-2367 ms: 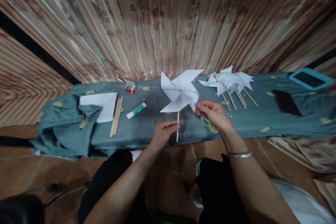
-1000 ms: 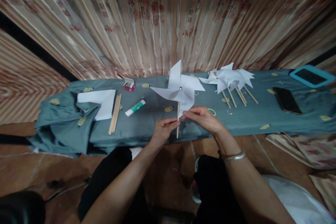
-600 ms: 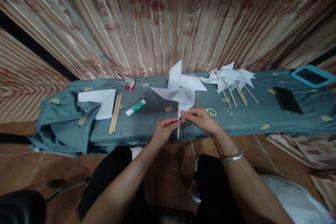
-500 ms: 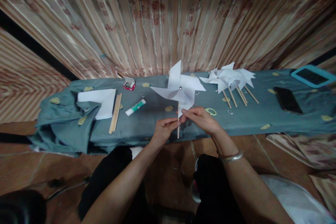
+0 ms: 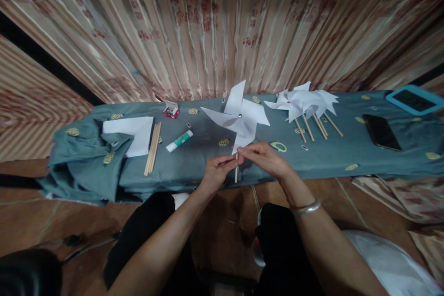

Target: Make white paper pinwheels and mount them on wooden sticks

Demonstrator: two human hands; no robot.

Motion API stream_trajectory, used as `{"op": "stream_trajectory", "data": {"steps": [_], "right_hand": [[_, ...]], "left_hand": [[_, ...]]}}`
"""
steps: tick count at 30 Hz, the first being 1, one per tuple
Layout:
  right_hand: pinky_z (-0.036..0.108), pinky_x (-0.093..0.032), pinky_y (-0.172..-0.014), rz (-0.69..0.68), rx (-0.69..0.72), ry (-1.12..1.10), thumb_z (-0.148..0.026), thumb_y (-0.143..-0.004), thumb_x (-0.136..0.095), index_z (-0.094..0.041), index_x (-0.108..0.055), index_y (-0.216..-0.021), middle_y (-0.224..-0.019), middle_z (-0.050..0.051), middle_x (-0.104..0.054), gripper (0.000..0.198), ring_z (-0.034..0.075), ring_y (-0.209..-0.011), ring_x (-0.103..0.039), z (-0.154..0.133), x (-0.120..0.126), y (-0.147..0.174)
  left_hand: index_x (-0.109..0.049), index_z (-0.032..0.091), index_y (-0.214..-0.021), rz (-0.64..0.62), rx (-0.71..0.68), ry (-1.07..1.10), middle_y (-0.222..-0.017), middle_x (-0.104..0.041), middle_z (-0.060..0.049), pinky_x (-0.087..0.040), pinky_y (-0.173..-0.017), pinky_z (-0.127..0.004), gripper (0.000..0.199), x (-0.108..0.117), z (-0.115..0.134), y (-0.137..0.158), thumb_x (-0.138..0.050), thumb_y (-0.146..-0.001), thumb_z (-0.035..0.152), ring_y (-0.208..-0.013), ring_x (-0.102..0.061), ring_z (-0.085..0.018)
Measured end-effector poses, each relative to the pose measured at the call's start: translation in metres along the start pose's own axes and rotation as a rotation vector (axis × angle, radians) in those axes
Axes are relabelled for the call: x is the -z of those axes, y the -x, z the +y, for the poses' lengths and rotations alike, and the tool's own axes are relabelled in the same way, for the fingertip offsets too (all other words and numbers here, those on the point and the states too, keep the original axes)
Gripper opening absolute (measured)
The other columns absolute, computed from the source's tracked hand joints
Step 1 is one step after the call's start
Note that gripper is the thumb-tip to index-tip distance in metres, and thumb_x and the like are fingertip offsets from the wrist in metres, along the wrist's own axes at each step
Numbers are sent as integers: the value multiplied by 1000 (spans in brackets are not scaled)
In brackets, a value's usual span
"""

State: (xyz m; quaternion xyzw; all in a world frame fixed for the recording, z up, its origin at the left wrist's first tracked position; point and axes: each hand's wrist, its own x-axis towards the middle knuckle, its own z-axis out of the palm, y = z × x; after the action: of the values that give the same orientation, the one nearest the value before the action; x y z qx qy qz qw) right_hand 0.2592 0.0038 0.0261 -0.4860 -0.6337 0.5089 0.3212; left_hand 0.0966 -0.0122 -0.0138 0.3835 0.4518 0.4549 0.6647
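A white paper pinwheel (image 5: 245, 119) with a silver pin at its centre stands up in front of me on a thin wooden stick (image 5: 236, 175). My left hand (image 5: 218, 172) pinches the stick below the blades. Just above and to the right, my right hand (image 5: 262, 156) has thumb and forefinger closed on the same stick, close to the tip of the lowest blade. Most of the stick is hidden behind the paper and my fingers.
Finished-looking pinwheels (image 5: 305, 101) lie to the right, near a phone (image 5: 381, 132) and a blue-framed tablet (image 5: 414, 100). Leftward are a glue stick (image 5: 179, 141), a small red box of pins (image 5: 170, 109), wooden sticks (image 5: 152, 149) and white paper (image 5: 141, 136). A curtain (image 5: 222, 32) hangs behind the cloth-covered table (image 5: 204, 166).
The pinwheel's blades have turned slightly clockwise about the pin, the top blade moving right and the lowest one left. Both hands stay in nearly the same place on the stick.
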Motion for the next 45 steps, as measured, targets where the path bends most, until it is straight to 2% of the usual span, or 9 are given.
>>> {"op": "stream_trajectory", "data": {"steps": [5,8,10,13,15,17,22,33,45], "right_hand": [[29,-46,-76,-41,46,93,-64,-77,-60,-23,-70,-54,-72,3,-72,48,19,-78,-65,-6,10,4],[30,-47,-75,18,-24,43,-68,-73,-63,-22,-70,-53,-76,5,-75,50,20,-80,-66,-7,29,12],[29,-46,-66,155,-89,4,-66,-69,-67,-21,-69,-52,-77,6,-75,49,18,-72,-65,-4,44,16],[28,-45,-62,525,-48,-70,-61,-65,-73,-21,-69,-55,-75,6,-75,42,18,-69,-64,7,59,15],[30,-47,-65,754,14,-71,-55,-62,-77,-21,-73,-65,-75,5,-74,35,18,-71,-64,16,65,10],[33,-49,-73,853,78,-35,-49,-60,-79,-20,-75,-76,-80,5,-75,33,19,-76,-64,23,68,4],[38,-50,-82,770,116,-13,-45,-66,-75,-20,-75,-89,-91,6,-76,35,20,-84,-66,28,73,-7],[25,-43,-54,673,-33,-111,-41,-53,-82,-19,-75,-65,-60,1,-68,26,12,-57,-55,20,64,-6],[21,-42,-50,535,-197,-257,-48,-38,-89,-20,-72,-58,-56,0,-65,39,9,-52,-54,2,47,2]], "left_hand": [[-79,18,-77,8,7,7,-79,-77,-5,-52,-84,-32,35,1,2,-1,-88,-50,39,-75,-69,-18],[-79,18,-75,32,14,12,-82,-77,-5,-52,-80,-31,34,0,4,-1,-88,-50,38,-74,-68,-17],[-78,18,-75,35,25,13,-84,-77,-6,-52,-78,-31,34,0,5,0,-88,-49,39,-73,-67,-17],[-78,19,-74,9,54,18,-83,-77,-6,-52,-75,-30,35,-1,5,2,-89,-48,40,-72,-66,-16],[-78,18,-75,-30,78,10,-83,-77,-6,-51,-75,-29,36,-2,5,4,-88,-48,41,-73,-66,-16],[-79,18,-75,-75,108,-7,-82,-77,-6,-50,-75,-28,36,-2,6,6,-88,-49,41,-73,-65,-16],[-79,17,-72,-129,177,-4,-76,-75,-6,-48,-72,-27,36,-3,7,8,-89,-47,41,-69,-62,-14],[-79,18,-73,-112,150,-19,-77,-75,-7,-49,-71,-27,34,-1,9,6,-88,-48,41,-70,-62,-14],[-79,20,-74,-49,106,-11,-81,-77,-6,-50,-72,-27,34,1,6,4,-87,-50,41,-72,-64,-15]]}}
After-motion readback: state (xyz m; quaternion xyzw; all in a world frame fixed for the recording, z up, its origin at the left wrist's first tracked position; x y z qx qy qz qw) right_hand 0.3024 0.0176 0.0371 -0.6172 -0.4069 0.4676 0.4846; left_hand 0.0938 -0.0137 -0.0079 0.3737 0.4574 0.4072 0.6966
